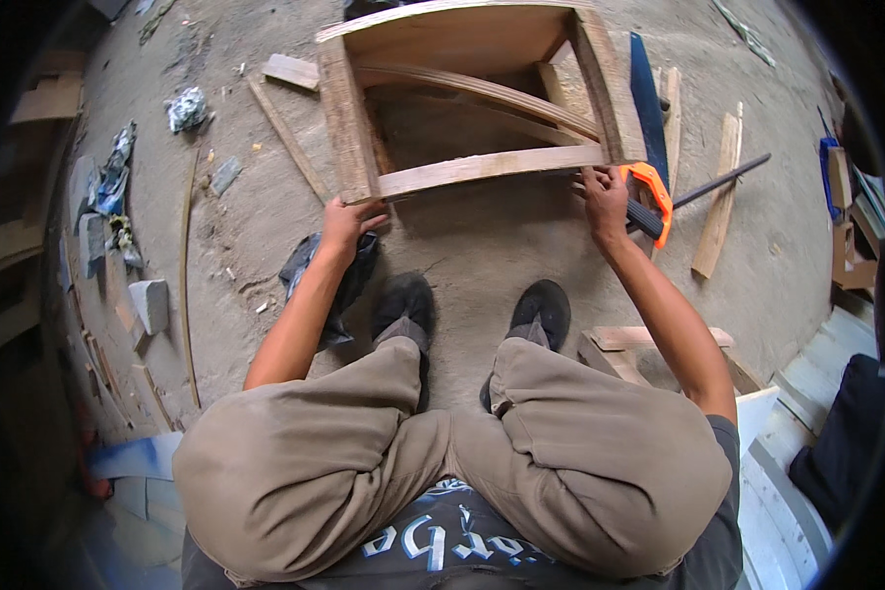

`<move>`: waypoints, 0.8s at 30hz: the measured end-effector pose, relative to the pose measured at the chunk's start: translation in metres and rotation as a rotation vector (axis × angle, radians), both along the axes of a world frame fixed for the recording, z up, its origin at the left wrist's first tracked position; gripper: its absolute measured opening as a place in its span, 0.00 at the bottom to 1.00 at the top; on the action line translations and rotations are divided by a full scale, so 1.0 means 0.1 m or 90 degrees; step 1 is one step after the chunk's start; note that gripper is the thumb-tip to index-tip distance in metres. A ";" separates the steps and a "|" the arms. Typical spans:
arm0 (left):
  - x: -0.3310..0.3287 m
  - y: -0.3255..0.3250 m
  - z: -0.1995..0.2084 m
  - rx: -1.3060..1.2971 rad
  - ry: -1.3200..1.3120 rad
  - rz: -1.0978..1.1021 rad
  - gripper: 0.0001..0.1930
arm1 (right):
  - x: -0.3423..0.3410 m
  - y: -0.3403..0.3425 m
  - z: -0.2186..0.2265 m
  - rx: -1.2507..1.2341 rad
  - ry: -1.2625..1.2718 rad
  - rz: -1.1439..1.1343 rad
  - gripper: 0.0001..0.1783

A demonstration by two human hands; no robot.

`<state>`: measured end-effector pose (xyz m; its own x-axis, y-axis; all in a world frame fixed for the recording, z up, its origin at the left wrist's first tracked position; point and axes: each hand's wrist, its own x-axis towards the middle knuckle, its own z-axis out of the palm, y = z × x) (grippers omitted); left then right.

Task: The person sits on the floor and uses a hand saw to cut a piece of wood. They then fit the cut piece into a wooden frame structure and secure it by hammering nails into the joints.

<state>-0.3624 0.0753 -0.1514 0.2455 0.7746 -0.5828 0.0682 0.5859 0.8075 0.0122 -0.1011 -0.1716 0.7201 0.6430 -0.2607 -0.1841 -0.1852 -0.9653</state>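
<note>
A rough wooden frame, with a board across its far side and a diagonal brace inside, lies on the ground ahead of my feet. My left hand grips its near left corner, with the fingers reaching beneath the end of the side piece. At the near right corner my right hand has its fingers curled against the frame; part of that grip is hidden. Right beside this hand lies a handsaw with a dark blue blade and an orange handle. A ribbed black grip shows by the saw handle.
Wood strips lie to the right, near a dark rod. A black plastic bag sits below my left hand. Another wooden frame stands by my right forearm. Offcuts, a stone block and crumpled wrappers lie leftward.
</note>
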 end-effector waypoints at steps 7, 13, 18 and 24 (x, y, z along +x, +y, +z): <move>0.10 -0.21 -0.04 0.129 0.156 -0.029 0.12 | 0.03 -0.04 0.07 -0.008 -0.133 0.037 0.12; 0.21 -0.19 -0.14 0.079 -0.019 0.145 0.14 | 0.07 0.02 -0.05 -0.045 -0.031 0.005 0.13; 0.19 -0.24 -0.20 0.066 -0.075 0.134 0.14 | 0.16 0.02 -0.14 -0.125 -0.045 0.036 0.15; 0.20 -0.27 -0.19 0.049 -0.082 0.110 0.12 | 0.08 -0.01 -0.17 -0.150 -0.167 0.014 0.16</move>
<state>-0.3421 0.0484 -0.1700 0.1739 0.8526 -0.4929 -0.1335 0.5163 0.8460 0.0200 -0.1023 -0.1883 0.7688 0.6034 -0.2117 0.0708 -0.4093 -0.9096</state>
